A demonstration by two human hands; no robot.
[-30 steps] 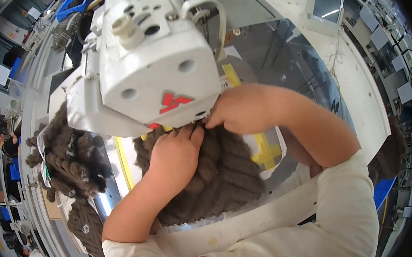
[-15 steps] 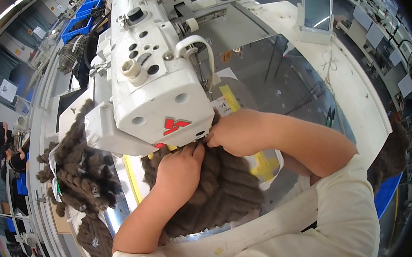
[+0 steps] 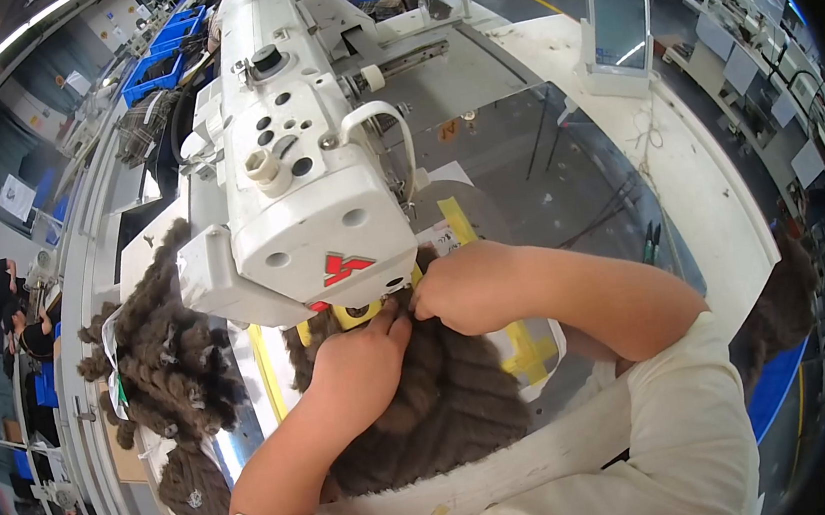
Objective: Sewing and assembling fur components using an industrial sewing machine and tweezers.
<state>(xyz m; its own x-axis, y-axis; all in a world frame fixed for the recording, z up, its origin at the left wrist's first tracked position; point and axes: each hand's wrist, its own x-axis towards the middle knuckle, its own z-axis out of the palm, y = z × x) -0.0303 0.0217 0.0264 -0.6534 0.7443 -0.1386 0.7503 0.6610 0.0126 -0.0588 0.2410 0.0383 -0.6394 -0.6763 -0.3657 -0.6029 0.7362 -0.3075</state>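
Note:
A piece of brown furry fabric point(image 3: 449, 414) with ribbed rows lies under the head of a white sewing machine point(image 3: 319, 227). My left hand point(image 3: 363, 363) rests on its upper part, with curled fingers pressed into the fur close below the machine head. Beside it, my right hand point(image 3: 466, 289) is closed on a fold of the same fabric, the fingertips of both hands almost meeting. Their tips are partly sunk in the fur. Just above my left hand, a yellow part point(image 3: 358, 313) shows beneath the machine head; the needle is hidden.
Bundled brown fur pieces point(image 3: 166, 354) hang on the left, with another ribbed piece point(image 3: 194, 497) below. Right of the machine are a clear plate point(image 3: 566, 191), dark pens point(image 3: 650, 243) and a small screen point(image 3: 618, 30). Yellow tape point(image 3: 534, 360) marks the work surface. People point(image 3: 10, 300) sit far left.
The view has shifted slightly. More of the yellow part beneath the machine head shows, and both hands sit a little lower in the picture, still at the fabric.

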